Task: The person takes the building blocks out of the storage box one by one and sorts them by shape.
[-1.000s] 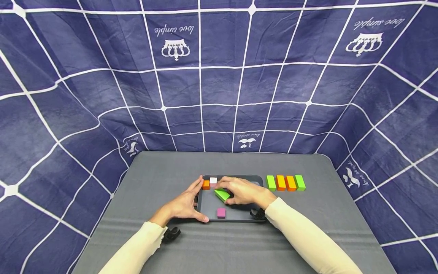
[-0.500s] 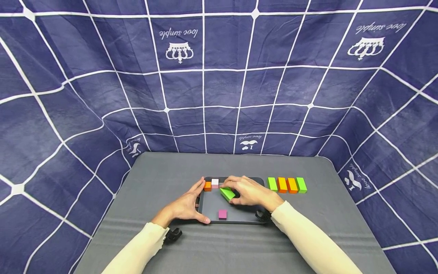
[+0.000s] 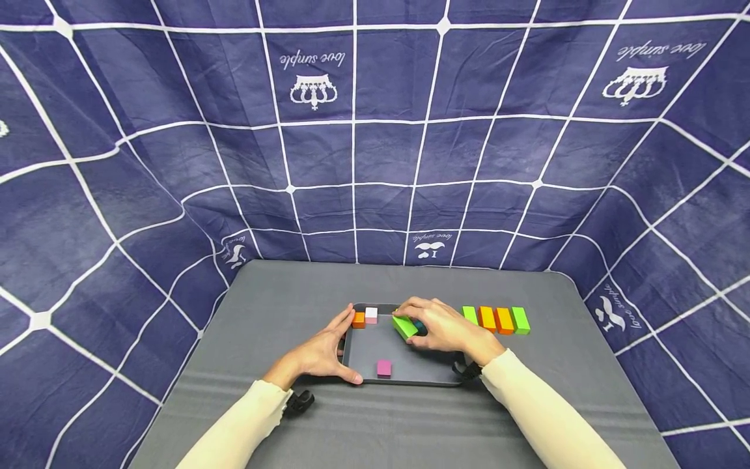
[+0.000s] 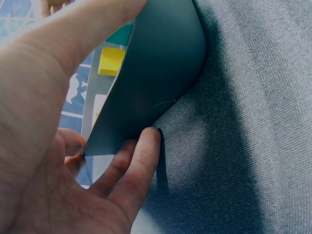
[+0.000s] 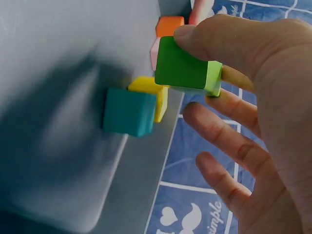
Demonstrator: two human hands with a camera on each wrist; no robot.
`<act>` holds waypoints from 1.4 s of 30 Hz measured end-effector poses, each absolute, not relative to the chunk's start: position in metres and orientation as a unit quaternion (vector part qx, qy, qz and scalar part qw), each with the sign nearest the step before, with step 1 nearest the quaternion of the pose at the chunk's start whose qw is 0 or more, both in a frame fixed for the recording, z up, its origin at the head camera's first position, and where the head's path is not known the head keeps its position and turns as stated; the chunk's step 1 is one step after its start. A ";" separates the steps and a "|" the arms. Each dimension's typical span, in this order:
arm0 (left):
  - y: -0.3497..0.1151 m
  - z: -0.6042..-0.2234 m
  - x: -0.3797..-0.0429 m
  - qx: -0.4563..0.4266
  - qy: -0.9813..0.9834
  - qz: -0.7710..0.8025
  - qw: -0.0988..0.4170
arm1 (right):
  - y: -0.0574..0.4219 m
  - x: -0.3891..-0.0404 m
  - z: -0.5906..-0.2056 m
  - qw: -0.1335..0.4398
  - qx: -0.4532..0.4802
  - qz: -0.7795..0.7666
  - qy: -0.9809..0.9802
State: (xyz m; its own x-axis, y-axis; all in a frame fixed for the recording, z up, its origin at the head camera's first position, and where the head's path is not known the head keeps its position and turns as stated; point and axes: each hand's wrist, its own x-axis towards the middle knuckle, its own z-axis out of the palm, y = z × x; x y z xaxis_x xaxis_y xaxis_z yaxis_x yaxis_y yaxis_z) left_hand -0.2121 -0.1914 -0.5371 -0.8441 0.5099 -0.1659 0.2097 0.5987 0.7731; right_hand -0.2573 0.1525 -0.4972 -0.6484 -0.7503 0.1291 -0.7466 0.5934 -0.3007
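Observation:
My right hand (image 3: 445,329) pinches a green block (image 5: 180,61) between thumb and fingers, holding it above the back half of a dark grey tray (image 3: 366,348). Its other fingers are spread in the right wrist view. Under the green block a teal block (image 5: 124,111) and a yellow block (image 5: 161,95) sit side by side near the tray's back wall. With thumb at the front corner and index finger toward the back corner, my left hand (image 3: 322,348) grips the tray's left end. An orange cube (image 3: 359,320) and a white-and-pink cube (image 3: 372,315) occupy the back left corner.
A magenta cube (image 3: 383,369) lies near the tray's front wall. Right of the tray, several green and orange blocks (image 3: 504,320) stand in a row on the grey table (image 3: 281,286). A blue gridded cloth (image 3: 381,156) hangs around the back and sides.
My right hand has carried the green block rightward and slightly back over the tray. The left hand keeps its place on the tray. The head view has shifted a little.

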 end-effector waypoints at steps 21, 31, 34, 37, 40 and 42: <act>-0.191 -0.538 -0.212 0.199 0.873 0.403 0.191 | 0.189 -0.260 -0.490 -0.010 -0.371 -0.177 0.911; -0.192 -0.538 -0.213 0.195 0.872 0.405 0.194 | 0.215 -0.265 -0.488 -0.027 -0.361 -0.196 0.911; -0.192 -0.538 -0.213 0.196 0.872 0.405 0.194 | 0.224 -0.264 -0.488 -0.030 -0.350 -0.198 0.915; -0.192 -0.538 -0.213 0.197 0.871 0.406 0.193 | 0.232 -0.264 -0.488 -0.034 -0.338 -0.200 0.919; -0.192 -0.539 -0.213 0.201 0.870 0.406 0.194 | 0.241 -0.265 -0.489 -0.043 -0.329 -0.199 0.922; -0.192 -0.539 -0.213 0.202 0.870 0.406 0.194 | 0.246 -0.265 -0.490 -0.049 -0.327 -0.199 0.923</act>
State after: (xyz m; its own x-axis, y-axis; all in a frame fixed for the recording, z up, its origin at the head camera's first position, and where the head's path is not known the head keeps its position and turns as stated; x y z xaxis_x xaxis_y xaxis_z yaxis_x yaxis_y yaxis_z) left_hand -0.2134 -0.1919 -0.5393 -0.8428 0.5095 -0.1735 0.1938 0.5879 0.7854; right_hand -0.2650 0.2464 -0.4904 -0.7814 -0.5841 0.2197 -0.6227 0.7073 -0.3346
